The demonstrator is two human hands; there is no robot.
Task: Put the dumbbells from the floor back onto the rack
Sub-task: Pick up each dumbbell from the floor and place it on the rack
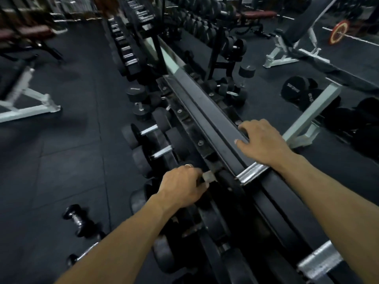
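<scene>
A long black dumbbell rack (pixel 196 93) runs from the bottom right up to the top centre, against a mirror. My left hand (pixel 181 184) is closed around the metal handle of a black dumbbell (pixel 225 183) that lies on the rack's upper tier. My right hand (pixel 260 140) rests flat on the rack's top rail, fingers spread, holding nothing. A small black dumbbell (pixel 79 219) lies on the floor at the lower left. A second one (pixel 82 256) lies below it, partly hidden by my left forearm.
Several black dumbbells (pixel 151 140) sit on the rack's lower tier to the left of my hands. A white-framed bench (pixel 30 99) stands on the dark rubber floor at the left. The mirror at the right reflects benches, dumbbells and a red weight plate (pixel 339 31).
</scene>
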